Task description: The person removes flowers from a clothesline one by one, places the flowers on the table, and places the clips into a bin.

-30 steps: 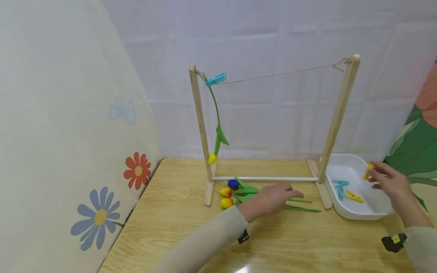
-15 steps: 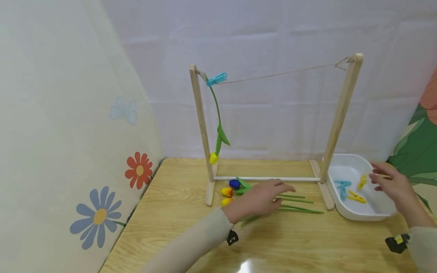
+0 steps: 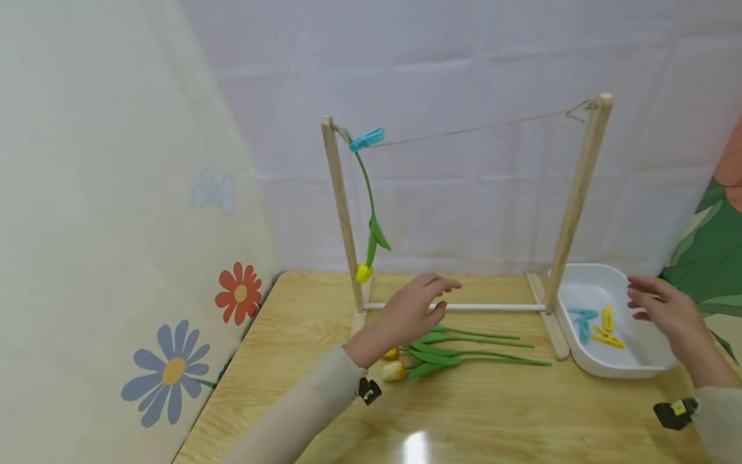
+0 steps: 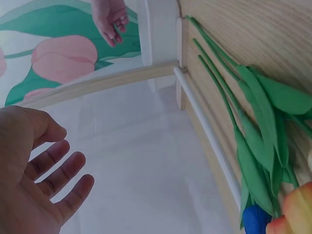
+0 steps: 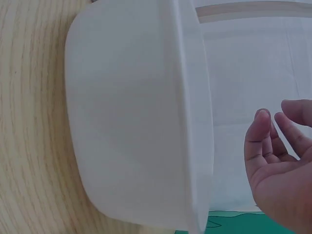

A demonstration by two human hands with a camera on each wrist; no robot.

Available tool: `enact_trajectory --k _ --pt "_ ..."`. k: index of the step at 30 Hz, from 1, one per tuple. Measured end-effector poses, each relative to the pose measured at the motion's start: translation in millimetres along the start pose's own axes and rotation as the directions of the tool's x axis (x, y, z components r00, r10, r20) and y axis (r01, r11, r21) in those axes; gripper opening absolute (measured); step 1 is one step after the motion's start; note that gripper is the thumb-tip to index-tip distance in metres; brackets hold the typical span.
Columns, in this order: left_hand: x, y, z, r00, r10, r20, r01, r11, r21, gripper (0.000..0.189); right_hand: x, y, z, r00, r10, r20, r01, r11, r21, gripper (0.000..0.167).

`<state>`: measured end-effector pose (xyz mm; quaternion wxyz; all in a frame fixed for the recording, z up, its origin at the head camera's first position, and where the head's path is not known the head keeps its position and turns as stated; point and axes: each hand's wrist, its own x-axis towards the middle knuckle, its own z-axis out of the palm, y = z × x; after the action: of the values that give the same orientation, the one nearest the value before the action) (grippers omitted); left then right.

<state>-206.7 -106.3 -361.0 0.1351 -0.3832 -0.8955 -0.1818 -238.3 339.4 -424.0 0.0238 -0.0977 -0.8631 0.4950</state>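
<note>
My left hand [image 3: 408,312] hovers above the heads of several artificial tulips [image 3: 446,356] on the table, fingers relaxed and holding nothing. In the left wrist view, green leaves and a blue tulip head [image 4: 257,219] show beside it. My right hand [image 3: 672,316] is held over the right side of a white basin [image 3: 637,370], its fingers loosely bent with nothing between them. Inside the basin lie blue clothespins [image 3: 583,324] and yellow clothespins [image 3: 607,338]. A yellow tulip [image 3: 364,272] hangs head down from the string, its stem held by a blue clothespin [image 3: 367,139].
A wooden frame [image 3: 580,200] stands on the table [image 3: 481,419], with a string [image 3: 464,131] tied between its posts. A white rod [image 3: 498,307] joins the posts low down. White cloth hangs behind, and a flower-printed panel is at left.
My right hand has let go of a yellow clothespin, which now lies in the basin. My left hand has moved left and up from the tulip stems, uncovering more of them.
</note>
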Motion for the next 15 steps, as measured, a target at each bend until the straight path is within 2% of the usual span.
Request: enact_trajectory --k 5,8,11,15 --pt "-5.5 -10.0 -9.1 0.991 -0.021 -0.135 0.017 0.999 -0.027 0.039 -2.5 -10 -1 0.999 -0.035 0.012 0.035 0.997 0.068 0.060" --pt "-7.4 -15.5 -13.5 0.978 -0.037 -0.205 0.029 0.999 -0.042 0.039 -6.1 -15 -2 0.996 -0.091 0.012 0.088 0.985 0.148 0.044" --pt "-8.1 -20.1 -18.7 0.959 -0.039 -0.280 0.028 0.999 -0.043 0.038 -9.1 -19 -1 0.989 -0.147 0.022 0.138 0.962 0.236 0.022" --pt "-6.6 -24.2 -27.1 0.927 -0.043 -0.373 0.029 0.999 -0.044 0.038 -11.8 -31 1 0.977 -0.208 0.035 0.188 0.935 0.301 0.019"
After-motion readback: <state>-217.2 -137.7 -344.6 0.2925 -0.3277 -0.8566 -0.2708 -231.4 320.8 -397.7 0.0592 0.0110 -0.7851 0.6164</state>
